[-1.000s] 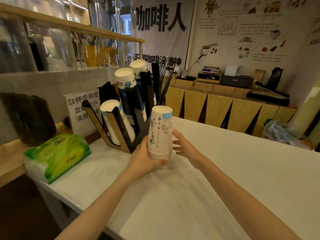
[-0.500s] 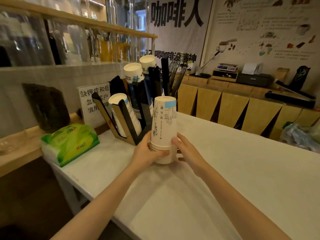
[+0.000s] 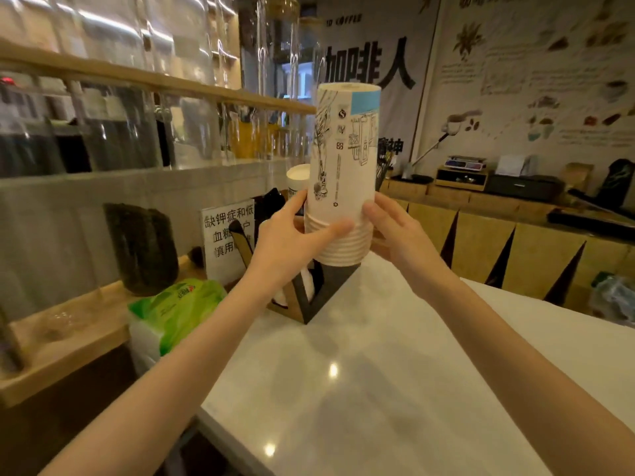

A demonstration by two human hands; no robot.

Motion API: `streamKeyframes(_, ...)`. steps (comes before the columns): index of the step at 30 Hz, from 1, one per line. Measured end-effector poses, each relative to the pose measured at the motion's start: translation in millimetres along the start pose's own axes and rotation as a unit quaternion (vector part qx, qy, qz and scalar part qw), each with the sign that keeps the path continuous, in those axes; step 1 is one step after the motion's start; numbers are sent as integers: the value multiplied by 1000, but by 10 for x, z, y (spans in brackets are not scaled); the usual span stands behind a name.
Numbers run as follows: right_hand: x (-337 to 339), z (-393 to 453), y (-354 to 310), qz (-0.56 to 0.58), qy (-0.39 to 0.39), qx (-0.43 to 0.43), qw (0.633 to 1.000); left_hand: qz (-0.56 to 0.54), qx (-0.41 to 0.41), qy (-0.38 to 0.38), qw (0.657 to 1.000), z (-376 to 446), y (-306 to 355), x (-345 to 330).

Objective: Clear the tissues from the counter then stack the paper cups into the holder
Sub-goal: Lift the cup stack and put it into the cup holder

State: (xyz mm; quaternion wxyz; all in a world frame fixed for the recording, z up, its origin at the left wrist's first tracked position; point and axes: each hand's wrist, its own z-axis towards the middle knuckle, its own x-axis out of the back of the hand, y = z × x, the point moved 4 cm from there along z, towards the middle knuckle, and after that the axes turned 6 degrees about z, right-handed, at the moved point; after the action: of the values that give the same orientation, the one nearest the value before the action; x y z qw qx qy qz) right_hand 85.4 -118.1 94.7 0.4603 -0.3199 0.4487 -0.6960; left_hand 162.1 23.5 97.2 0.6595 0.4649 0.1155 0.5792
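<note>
Overhead, café wall posters (image 3: 536, 80); white counter (image 3: 395, 389).

White counter (image 3: 395, 372) is pretty bare under both arms. The black cup holder (image 3: 319, 293) sits on it just below the left hand (image 3: 292, 245), with a green tissue pack (image 3: 171, 310) further left at the edge.

Both forearms bare, reaching forward and up from the lower corners, converging mid-frame. Left hand (image 3: 288, 235): palm turned inward, thumb laid across the near side of the stacked rims of an inverted cup stack (image 3: 343, 166), index finger up along its left wall. Right hand (image 3: 395, 231): palm facing left, thumb pressed to the stack's right side (remaining fingers hidden behind it). Wrists roughly level, slightly cocked back. Hands set opposite each other, holding the stack upright between them, raised off the tabletop (image 3: 378, 372).
</note>
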Motion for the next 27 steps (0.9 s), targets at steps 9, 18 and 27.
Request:
streamKeyframes(9, -591, 620, -100, 2, 1, 19, 1000, 33, -14, -16, 999, 601, -298, 647)
streamKeyframes(18, -972, 810, -13, -81, 9, 42, 996, 24, -24, -82, 996, 904, -724, 918)
streamKeyframes(27, -995, 690, 174, -145, 3, 41, 989, -7, -42, -128, 991, 810, -924, 849)
